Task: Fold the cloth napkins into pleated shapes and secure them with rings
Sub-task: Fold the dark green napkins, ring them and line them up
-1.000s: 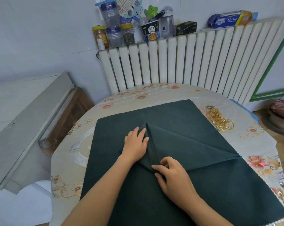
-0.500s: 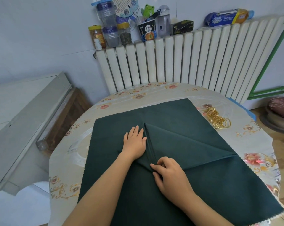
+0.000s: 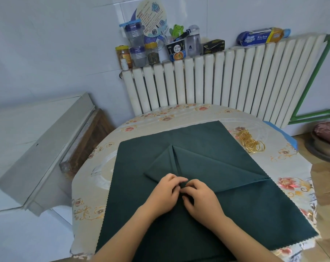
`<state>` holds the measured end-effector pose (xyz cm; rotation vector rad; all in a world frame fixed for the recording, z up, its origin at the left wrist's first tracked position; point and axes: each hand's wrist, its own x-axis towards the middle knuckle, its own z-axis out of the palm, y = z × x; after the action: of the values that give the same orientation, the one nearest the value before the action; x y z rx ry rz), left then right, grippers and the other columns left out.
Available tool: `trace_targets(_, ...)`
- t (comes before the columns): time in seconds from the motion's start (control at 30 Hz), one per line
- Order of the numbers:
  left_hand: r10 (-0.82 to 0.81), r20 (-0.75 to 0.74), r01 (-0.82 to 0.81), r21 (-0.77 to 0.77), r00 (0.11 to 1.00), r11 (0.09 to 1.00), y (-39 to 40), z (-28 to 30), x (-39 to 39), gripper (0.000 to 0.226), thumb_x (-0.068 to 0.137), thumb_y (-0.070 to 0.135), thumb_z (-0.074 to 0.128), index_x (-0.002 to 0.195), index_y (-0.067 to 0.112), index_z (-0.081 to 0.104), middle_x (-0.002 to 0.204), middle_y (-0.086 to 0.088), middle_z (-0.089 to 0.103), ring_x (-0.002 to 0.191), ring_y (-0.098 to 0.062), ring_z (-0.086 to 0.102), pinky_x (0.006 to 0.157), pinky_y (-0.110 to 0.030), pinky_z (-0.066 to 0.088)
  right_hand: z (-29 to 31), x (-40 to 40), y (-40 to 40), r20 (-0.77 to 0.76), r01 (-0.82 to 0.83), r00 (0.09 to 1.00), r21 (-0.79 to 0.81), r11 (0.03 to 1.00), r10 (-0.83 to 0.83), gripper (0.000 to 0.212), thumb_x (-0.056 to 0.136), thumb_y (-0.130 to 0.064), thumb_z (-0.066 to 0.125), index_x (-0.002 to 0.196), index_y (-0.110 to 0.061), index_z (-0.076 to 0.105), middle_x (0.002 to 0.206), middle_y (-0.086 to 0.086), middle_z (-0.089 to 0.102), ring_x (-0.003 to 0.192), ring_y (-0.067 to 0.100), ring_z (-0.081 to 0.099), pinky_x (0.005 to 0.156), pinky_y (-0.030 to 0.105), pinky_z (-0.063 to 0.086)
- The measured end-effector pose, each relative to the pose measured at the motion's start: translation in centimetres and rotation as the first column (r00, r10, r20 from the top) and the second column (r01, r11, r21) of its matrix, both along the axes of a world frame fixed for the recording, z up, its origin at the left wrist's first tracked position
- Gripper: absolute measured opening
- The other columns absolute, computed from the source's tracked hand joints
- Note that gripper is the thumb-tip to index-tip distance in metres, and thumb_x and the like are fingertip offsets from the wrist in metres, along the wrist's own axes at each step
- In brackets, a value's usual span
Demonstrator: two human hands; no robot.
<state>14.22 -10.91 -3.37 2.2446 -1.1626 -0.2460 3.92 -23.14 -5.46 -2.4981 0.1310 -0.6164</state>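
Note:
A dark green cloth napkin (image 3: 207, 148) lies spread over the round table, with a folded triangular flap and narrow pleats running down its middle. My left hand (image 3: 163, 193) and my right hand (image 3: 202, 199) meet at the near end of the pleats, fingers curled and pinching the gathered fabric between them. A pile of gold rings (image 3: 250, 141) lies on the table to the right of the napkin's far corner, away from both hands.
The table (image 3: 88, 186) has a floral plastic cover. A white radiator (image 3: 217, 86) stands behind it, its top crowded with jars, bottles and boxes. A grey cabinet (image 3: 37, 148) sits to the left; a cushioned stool (image 3: 327, 137) to the right.
My left hand left its flat spot on the pleats and came back beside the right hand; both now pinch the near end of the pleats. The camera tilted downward.

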Motion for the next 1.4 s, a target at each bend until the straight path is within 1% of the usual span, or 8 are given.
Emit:
trace_targets(0.23,-0.001,0.135,-0.016,0.129,0.991,0.992,0.0,0.7,-1.4,0.030,0.098,0.030,0.045,0.124,0.024,0.060,0.117,0.002,0.047,0.111,-0.012,0.041,0.096,-0.020,0.034,1.3,-0.9,-0.6,0.006,0.027,1.000,0.280,0.960,-0.030,0.015,0.081,-0.005,0.061,0.084,-0.020,0.062,0.089,-0.014,0.049,0.083,0.003,0.051,0.072,0.012,0.042)
trace_targets(0.37,0.021,0.164,-0.052,0.191,0.986,0.980,-0.5,1.4,-2.4,0.033,0.099,0.036,0.042,0.126,0.024,0.057,0.121,-0.001,0.045,0.116,-0.017,0.038,0.100,-0.024,0.032,2.1,-2.4,-2.8,-0.046,0.194,0.980,0.026,0.981,-0.193,0.019,0.081,-0.015,0.063,0.096,-0.024,0.069,0.094,-0.014,0.057,0.096,0.006,0.046,0.083,0.018,0.036)
trace_targets(0.5,0.065,0.183,-0.113,0.264,0.981,0.958,-0.7,1.8,-3.1,0.037,0.098,0.044,0.041,0.126,0.025,0.055,0.125,-0.002,0.044,0.118,-0.020,0.038,0.101,-0.029,0.035,2.4,-3.3,-4.4,-0.253,0.111,0.955,-0.184,0.977,-0.156,0.022,0.086,-0.037,0.059,0.107,-0.036,0.068,0.109,-0.019,0.060,0.111,0.007,0.048,0.094,0.024,0.034)
trace_targets(0.67,0.112,0.173,-0.157,0.276,0.979,0.948,-1.9,2.0,-4.2,0.030,0.091,0.048,0.053,0.112,0.027,0.055,0.136,-0.001,0.036,0.122,-0.023,0.036,0.101,-0.032,0.035,1.6,-3.0,-4.5,-0.142,0.135,0.974,-0.253,0.958,-0.175,0.017,0.064,-0.023,0.083,0.072,-0.032,0.073,0.072,-0.013,0.067,0.072,0.012,0.063,0.066,0.028,0.048)
trace_targets(0.77,0.158,0.192,-0.204,0.253,0.969,0.946,-2.4,2.1,-4.4,0.024,0.091,0.043,0.056,0.104,0.022,0.057,0.134,0.000,0.039,0.118,-0.023,0.039,0.096,-0.031,0.037,1.7,-2.4,-4.5,-0.104,0.127,0.981,-0.295,0.947,-0.164,0.020,0.059,-0.020,0.086,0.067,-0.028,0.070,0.064,-0.012,0.064,0.063,0.012,0.061,0.060,0.027,0.048)
trace_targets(0.93,0.175,0.229,-0.221,0.192,0.957,0.956,-2.3,2.0,-4.5,0.019,0.094,0.035,0.053,0.097,0.017,0.060,0.126,0.002,0.045,0.109,-0.021,0.043,0.087,-0.027,0.038,2.3,-3.3,-5.1,-0.135,0.108,0.977,-0.365,0.925,-0.167,0.022,0.058,-0.035,0.085,0.075,-0.032,0.070,0.072,-0.015,0.067,0.079,0.011,0.064,0.074,0.028,0.047)
trace_targets(1.13,0.187,0.186,-0.206,0.091,0.965,0.974,-0.5,1.8,-4.8,0.018,0.093,0.033,0.057,0.090,0.016,0.062,0.115,0.010,0.049,0.107,-0.014,0.047,0.080,-0.020,0.036,4.6,-5.6,-8.0,0.001,0.299,0.946,-0.395,0.869,-0.325,0.029,0.048,-0.014,0.091,0.063,-0.026,0.069,0.063,-0.011,0.066,0.077,0.021,0.066,0.080,0.029,0.028)
trace_targets(1.4,0.165,0.106,-0.183,0.182,0.981,0.966,0.6,2.4,-5.7,0.018,0.091,0.037,0.058,0.091,0.021,0.066,0.119,0.008,0.051,0.114,-0.011,0.045,0.089,-0.018,0.034,8.2,-2.1,-8.1,0.095,0.285,0.952,-0.617,0.733,-0.289,0.019,0.056,-0.021,0.087,0.061,-0.023,0.069,0.084,0.003,0.066,0.101,0.034,0.058,0.101,0.051,0.019)
